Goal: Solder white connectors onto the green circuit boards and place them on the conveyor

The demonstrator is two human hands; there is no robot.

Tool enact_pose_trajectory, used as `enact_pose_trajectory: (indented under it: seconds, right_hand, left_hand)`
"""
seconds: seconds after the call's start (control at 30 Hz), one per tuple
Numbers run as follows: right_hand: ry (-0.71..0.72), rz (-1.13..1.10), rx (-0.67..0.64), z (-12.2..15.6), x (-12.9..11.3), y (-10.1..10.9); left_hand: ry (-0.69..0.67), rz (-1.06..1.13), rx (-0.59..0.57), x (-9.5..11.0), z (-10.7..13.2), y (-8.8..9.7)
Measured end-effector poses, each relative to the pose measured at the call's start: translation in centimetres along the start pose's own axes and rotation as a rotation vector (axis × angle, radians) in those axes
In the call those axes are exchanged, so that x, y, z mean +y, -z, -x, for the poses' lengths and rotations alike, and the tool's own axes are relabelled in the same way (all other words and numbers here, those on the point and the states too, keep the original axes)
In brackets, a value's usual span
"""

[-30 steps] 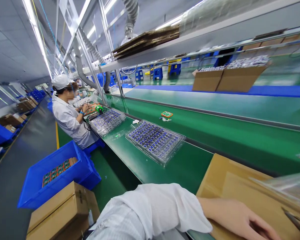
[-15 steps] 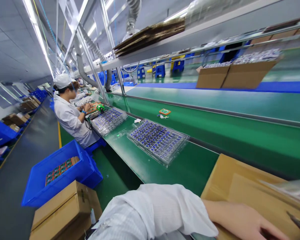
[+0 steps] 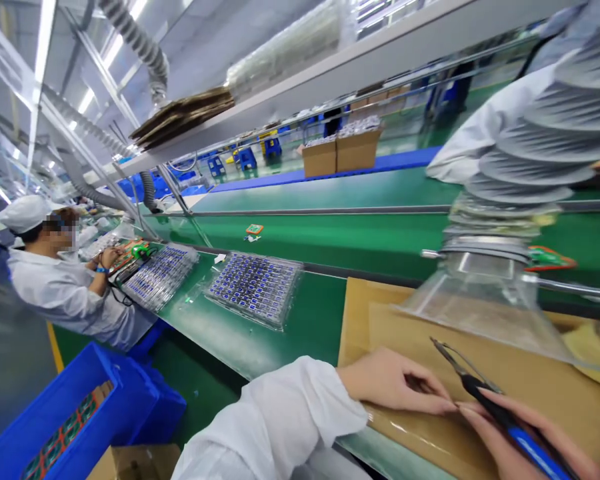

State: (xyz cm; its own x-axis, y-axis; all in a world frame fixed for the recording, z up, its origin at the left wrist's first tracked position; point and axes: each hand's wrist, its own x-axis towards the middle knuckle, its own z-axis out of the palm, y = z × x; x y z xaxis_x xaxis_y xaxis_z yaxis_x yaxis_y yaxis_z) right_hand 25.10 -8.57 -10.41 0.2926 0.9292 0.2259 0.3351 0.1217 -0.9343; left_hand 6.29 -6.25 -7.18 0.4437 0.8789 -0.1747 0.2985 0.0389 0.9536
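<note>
In the head view, I see the left arm come in low, its white, wrinkled cloth sleeve point(image 3: 280, 407) bent at the elbow, with the left hand point(image 3: 395, 380) reaching right, low over a flat brown cardboard sheet point(image 3: 400, 327). The left fingers curl round and make a small dark gap, and their ends come together close by the right fingertips; I can't tell if anything tiny is pinched there. The right hand point(image 3: 525, 433) comes in from the bottom right corner, its thumb and fingers wrapped around a hand tool point(image 3: 497, 407). That tool has a smooth blue and black handle and thin metal ends, and it points up and left above the cardboard; I can't tell if its tip touches. The cardboard looks smooth, with a straight edge and a shiny strip at the near side. Just past the tool I see a clear plastic hood point(image 3: 485, 317), wide at the bottom, joined to a fat gray hose point(image 3: 535, 133) with soft, ringed folds. Left of the cardboard, on the smooth green table point(image 3: 310, 340), sits a stack of clear plastic trays point(image 3: 255, 288) with rows of little blue and dark parts.
</note>
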Motion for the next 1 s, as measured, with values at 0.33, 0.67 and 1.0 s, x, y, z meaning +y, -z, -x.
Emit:
enact_pose_trajectory:
  seconds: [0.33,0.67,1.0]
  right_hand:
    - [0.029,0.076,-0.105,1.2,-2.1,1.1]
    - [0.050,0.039,-0.131,2.0,-3.4,1.7]
    - [0.094,0.158,-0.061,0.3,0.2,6.9]
  left_hand:
    - [-0.021,-0.120,0.083,1.7,0.7,0.2]
    - [-0.243,-0.237,0.079,1.3,1.1,0.9]
    - [0.025,-0.380,0.429,3.2,-5.0,12.4]
